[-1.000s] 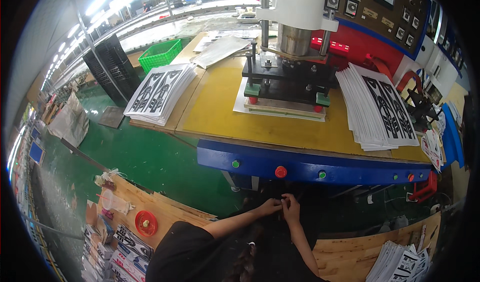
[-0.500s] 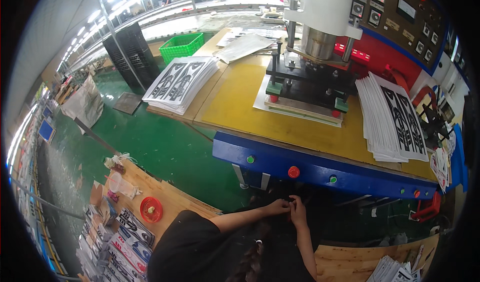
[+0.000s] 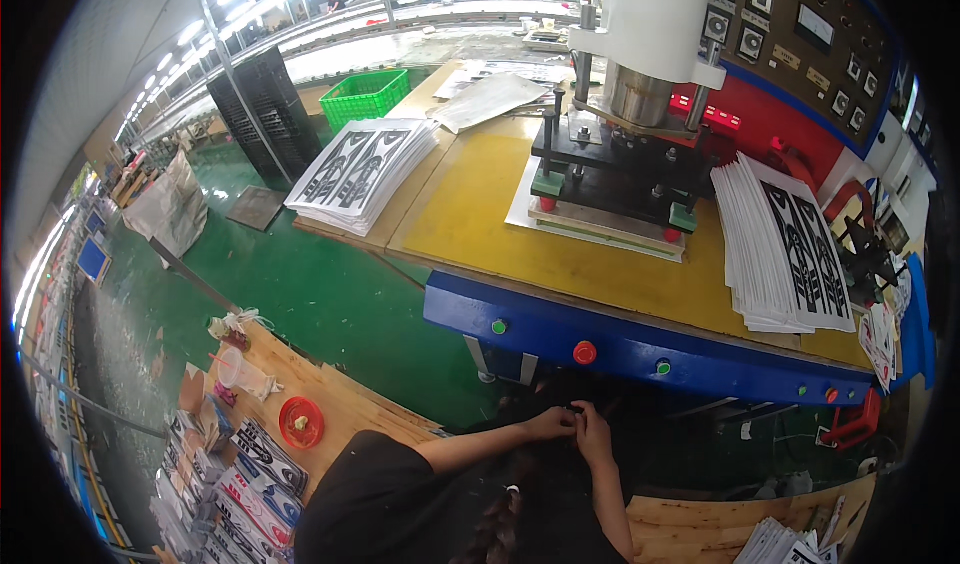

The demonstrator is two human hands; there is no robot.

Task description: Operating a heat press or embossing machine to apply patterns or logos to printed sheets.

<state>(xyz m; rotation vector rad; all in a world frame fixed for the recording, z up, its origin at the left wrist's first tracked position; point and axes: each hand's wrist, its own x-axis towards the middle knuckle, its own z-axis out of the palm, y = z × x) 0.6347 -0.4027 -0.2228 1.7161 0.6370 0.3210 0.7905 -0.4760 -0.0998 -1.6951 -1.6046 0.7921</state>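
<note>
Head view shows the left hand (image 3: 553, 424) and right hand (image 3: 593, 434) meeting near the blue panel (image 3: 540, 335); whether either grip is closed on anything, I cannot tell. Beyond, the press (image 3: 622, 156) stands over the yellow counter (image 3: 455, 204), between the left sheet stack (image 3: 362, 169) and the right sheet stack (image 3: 792, 246)

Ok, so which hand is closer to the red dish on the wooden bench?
Left. The left hand is off to the red dish's right; the right hand is beyond it, farther right.
</note>
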